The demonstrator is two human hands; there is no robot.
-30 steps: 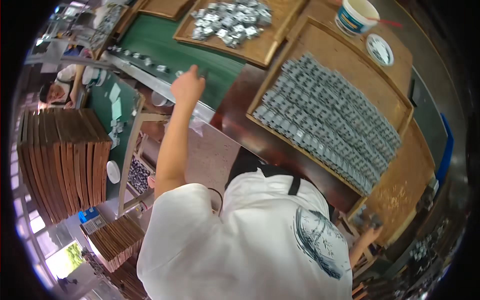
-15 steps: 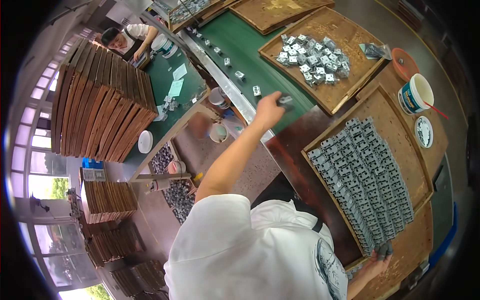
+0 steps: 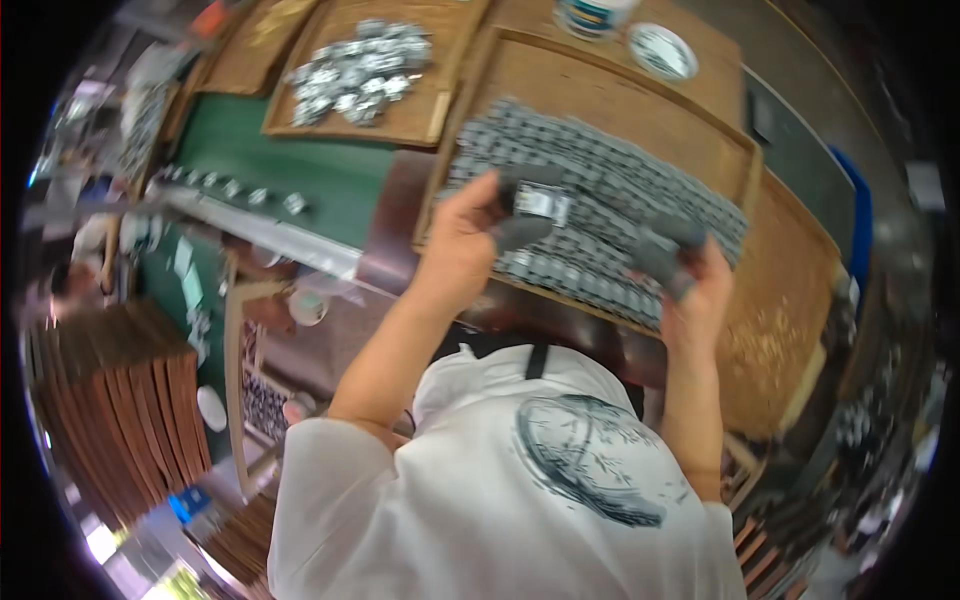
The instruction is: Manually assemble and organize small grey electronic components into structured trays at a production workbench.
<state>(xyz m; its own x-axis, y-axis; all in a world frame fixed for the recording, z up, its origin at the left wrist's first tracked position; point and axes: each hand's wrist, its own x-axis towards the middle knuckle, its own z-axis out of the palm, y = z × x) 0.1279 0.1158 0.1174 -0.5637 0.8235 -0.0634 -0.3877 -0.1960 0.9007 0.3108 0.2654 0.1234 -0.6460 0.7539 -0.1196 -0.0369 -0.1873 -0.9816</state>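
Observation:
My left hand (image 3: 462,245) is closed on a small, shiny metal block (image 3: 541,204), pinched between dark-covered fingertips. It hovers above the near-left part of a wooden tray (image 3: 600,62) filled with rows of grey metal parts (image 3: 610,180). Over the right part of those rows is my right hand (image 3: 702,295), its grey-covered fingers curved and apart. Nothing shows between them, though motion blurs the fingertips.
Left of the tray, a few metal blocks (image 3: 258,196) line a green belt (image 3: 300,165). Beyond it, another wooden tray (image 3: 440,25) holds a heap of parts (image 3: 365,75). A bucket (image 3: 595,15) and white dish (image 3: 663,52) stand at the back. Stacked boards (image 3: 120,400) rise at left.
My left hand has come from the green belt to above the filled tray with a metal block. My right hand has risen from the tray's near corner. The view has turned rightward.

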